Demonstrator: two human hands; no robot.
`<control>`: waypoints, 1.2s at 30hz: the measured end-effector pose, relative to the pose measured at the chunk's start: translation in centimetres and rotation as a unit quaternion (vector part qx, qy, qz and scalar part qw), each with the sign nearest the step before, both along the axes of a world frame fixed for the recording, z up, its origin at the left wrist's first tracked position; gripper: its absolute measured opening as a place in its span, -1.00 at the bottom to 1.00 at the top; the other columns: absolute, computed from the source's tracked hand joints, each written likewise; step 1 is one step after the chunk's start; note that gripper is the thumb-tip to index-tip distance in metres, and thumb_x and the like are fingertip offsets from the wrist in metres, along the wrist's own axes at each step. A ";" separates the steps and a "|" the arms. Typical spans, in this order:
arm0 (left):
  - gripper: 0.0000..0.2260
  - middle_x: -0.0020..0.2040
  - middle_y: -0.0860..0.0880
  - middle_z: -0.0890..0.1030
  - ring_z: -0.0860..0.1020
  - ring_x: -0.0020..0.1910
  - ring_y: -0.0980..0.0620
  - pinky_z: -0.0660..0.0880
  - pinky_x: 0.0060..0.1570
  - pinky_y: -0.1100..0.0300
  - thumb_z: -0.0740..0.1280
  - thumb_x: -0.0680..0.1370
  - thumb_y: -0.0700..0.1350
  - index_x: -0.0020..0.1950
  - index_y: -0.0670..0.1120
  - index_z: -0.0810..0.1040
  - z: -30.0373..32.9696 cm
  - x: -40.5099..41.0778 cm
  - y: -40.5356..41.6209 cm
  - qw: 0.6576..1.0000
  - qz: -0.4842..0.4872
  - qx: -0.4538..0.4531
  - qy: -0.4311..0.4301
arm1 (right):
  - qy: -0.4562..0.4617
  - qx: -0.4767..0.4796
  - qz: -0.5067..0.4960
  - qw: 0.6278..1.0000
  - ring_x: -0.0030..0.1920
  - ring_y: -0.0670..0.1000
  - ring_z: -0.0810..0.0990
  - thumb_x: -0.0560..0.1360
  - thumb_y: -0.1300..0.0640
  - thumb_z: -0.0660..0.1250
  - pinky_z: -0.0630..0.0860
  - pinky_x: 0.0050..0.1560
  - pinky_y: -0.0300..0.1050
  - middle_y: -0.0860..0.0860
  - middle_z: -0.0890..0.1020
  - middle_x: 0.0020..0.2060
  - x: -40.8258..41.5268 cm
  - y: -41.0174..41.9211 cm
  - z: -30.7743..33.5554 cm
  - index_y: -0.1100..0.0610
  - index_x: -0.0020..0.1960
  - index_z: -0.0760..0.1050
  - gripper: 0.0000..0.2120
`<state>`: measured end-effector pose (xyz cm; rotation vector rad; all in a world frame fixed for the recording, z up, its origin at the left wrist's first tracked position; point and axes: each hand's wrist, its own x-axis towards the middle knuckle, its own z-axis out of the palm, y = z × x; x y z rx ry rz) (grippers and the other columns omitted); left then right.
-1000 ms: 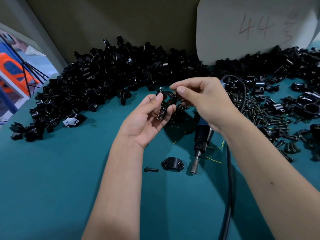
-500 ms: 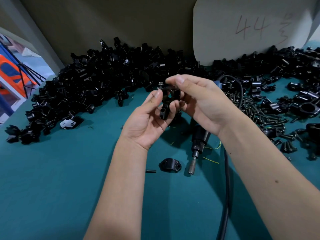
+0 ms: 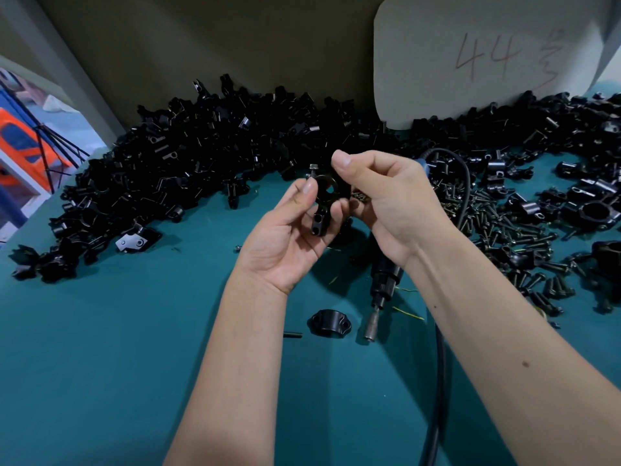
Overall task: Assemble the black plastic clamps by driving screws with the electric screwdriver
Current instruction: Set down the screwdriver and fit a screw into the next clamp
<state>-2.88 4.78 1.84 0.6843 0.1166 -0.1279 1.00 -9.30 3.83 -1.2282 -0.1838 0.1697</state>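
Your left hand (image 3: 285,240) and right hand (image 3: 386,203) both pinch one clamp (image 3: 327,200), screw (image 3: 313,167) seated; next, pick up the idle screwdriver (image 3: 381,287) from the desk (image 3: 134,348).

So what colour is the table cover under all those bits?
Teal, a blue-green table cover, shown in the head view.

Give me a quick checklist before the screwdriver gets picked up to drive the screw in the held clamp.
1. Clamp held by both hands: left hand, right hand: ok.
2. Screw standing in clamp's top hole: ok.
3. Screw seated straight: cannot tell.
4. Electric screwdriver within reach, lying on the table: ok.
5. A hand free for the screwdriver: not ok.
6. Spare clamp cap nearby: ok.
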 end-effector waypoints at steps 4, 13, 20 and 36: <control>-0.90 0.10 -0.19 0.48 0.69 -0.09 -0.11 0.65 -0.11 0.20 0.44 0.53 -0.20 -0.07 -0.10 0.53 -0.5 0.4 -0.2 0.999 -0.029 0.027 -0.026 | 0.015 0.008 -0.021 1.000 -0.20 0.06 0.48 0.50 0.11 0.54 0.46 -0.33 -0.18 0.06 0.49 -0.24 0.2 -0.1 -0.3 0.08 -0.26 0.52 -0.75; -0.81 -0.13 -0.09 0.69 0.68 -0.15 -0.08 0.63 0.09 0.01 0.50 0.48 -0.21 -0.08 -0.09 0.49 -1.4 1.1 -0.9 0.950 0.051 0.281 -0.123 | -0.139 -0.114 -0.082 0.980 -0.43 -0.20 0.56 0.50 0.22 0.55 0.47 -0.40 -0.34 -0.07 0.64 -0.44 0.7 -0.6 -1.1 0.22 -0.22 0.64 -0.84; -0.83 -0.18 -0.01 0.65 0.61 -0.19 -0.05 0.58 -0.13 0.10 0.52 0.52 -0.23 -0.11 -0.07 0.54 -2.0 1.4 -0.6 0.897 0.094 0.407 -0.143 | -0.271 -0.392 -0.085 0.875 -0.26 -0.06 0.42 0.63 -0.03 0.37 0.34 -0.19 -0.17 0.06 0.48 -0.28 0.8 -1.4 -0.8 0.18 -0.30 0.39 -0.58; -0.80 -0.16 -0.04 0.62 0.63 -0.22 -0.03 0.60 -0.09 0.11 0.50 0.53 -0.26 -0.12 -0.04 0.53 -1.9 1.3 -0.1 0.889 0.055 0.424 -0.165 | -0.307 -0.445 -0.071 0.838 -0.19 -0.02 0.38 0.68 -0.14 0.21 0.26 -0.14 -0.11 0.05 0.38 -0.24 1.3 -1.9 -1.2 0.17 -0.27 0.59 -0.50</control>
